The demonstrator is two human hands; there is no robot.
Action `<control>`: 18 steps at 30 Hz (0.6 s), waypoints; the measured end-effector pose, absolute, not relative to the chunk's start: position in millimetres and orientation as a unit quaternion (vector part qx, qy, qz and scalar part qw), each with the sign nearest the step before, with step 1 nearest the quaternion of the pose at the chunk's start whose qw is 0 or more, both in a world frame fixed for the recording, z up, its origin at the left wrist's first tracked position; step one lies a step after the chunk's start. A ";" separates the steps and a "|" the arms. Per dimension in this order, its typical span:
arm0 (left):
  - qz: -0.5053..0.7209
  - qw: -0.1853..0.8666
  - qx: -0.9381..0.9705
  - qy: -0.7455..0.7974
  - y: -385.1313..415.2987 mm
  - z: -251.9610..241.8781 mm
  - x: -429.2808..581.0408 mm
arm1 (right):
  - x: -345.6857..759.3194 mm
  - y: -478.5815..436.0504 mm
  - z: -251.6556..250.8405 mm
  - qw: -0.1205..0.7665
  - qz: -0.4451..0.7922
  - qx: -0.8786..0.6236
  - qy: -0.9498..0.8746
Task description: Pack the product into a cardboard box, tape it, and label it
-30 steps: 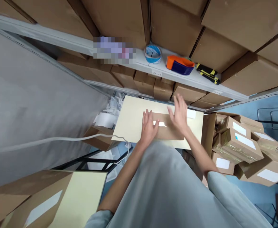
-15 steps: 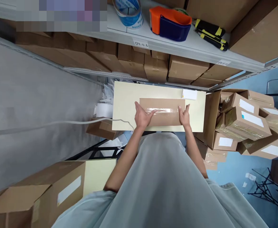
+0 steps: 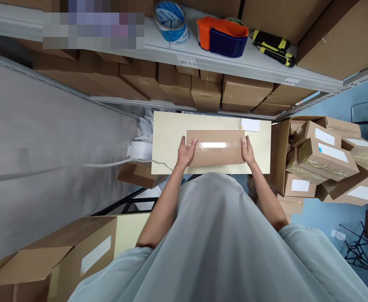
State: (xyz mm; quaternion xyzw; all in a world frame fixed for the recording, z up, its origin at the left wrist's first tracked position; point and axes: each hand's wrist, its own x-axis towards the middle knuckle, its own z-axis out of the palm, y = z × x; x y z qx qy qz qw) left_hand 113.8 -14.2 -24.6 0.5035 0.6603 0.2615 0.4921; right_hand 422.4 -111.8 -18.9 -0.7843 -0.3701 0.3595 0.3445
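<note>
A flat brown cardboard box with a shiny strip of clear tape along its middle lies on the cream tabletop. My left hand grips its left end, thumb on top and fingers along the side. At the opposite end my right hand holds the box edge, its thumb against the top and its fingers at the side. Behind the box, near the table's back right, sits a small stack of white labels.
On the shelf above are a blue-white tape roll, an orange and navy holder and box cutters. Taped parcels fill a large carton at right. A white cable crosses from the left; another carton stands lower left.
My left thumb has drawn back from the tape toward the box's left end. My right hand has shifted slightly outward along the right edge. The camera view has moved a little.
</note>
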 end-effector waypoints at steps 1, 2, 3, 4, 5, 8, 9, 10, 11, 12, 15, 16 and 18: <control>0.261 0.485 0.499 0.669 -17.9 -20.5 115.6 | 419.9 -112.3 -15.6 0.343 0.360 -0.794 -0.350; 0.256 0.493 0.491 0.671 -21.7 -15.9 117.2 | 416.6 -112.8 -11.5 0.342 0.369 -0.799 -0.329; 0.251 0.508 0.483 0.667 -25.3 -11.0 118.3 | 412.6 -113.5 -7.0 0.345 0.384 -0.798 -0.312; 0.251 0.522 0.481 0.659 -28.2 -6.1 118.5 | 408.3 -114.2 -2.1 0.351 0.400 -0.790 -0.305; 0.253 0.529 0.480 0.652 -30.3 -1.6 117.8 | 403.9 -115.3 3.0 0.360 0.415 -0.778 -0.304; 0.278 0.513 0.478 0.657 -31.1 8.6 108.9 | 392.6 -121.1 16.3 0.399 0.425 -0.750 -0.313; 0.289 0.498 0.477 0.664 -30.5 10.7 104.2 | 390.0 -124.3 19.3 0.411 0.412 -0.749 -0.317; 0.299 0.482 0.479 0.670 -30.0 12.1 99.2 | 388.0 -128.3 21.3 0.420 0.396 -0.751 -0.320; 0.307 0.467 0.481 0.675 -30.1 12.9 94.2 | 386.6 -133.0 22.2 0.427 0.381 -0.754 -0.323; 0.312 0.454 0.484 0.680 -31.0 13.0 89.6 | 385.6 -138.1 22.0 0.432 0.370 -0.755 -0.326; 0.297 0.440 0.479 0.700 -38.3 8.7 79.1 | 384.0 -154.8 14.9 0.444 0.370 -0.752 -0.318; 0.284 0.441 0.471 0.709 -42.0 5.6 76.9 | 383.4 -160.5 10.8 0.445 0.375 -0.753 -0.309; 0.261 0.445 0.459 0.723 -50.5 -2.7 73.5 | 381.8 -171.9 0.9 0.440 0.380 -0.759 -0.293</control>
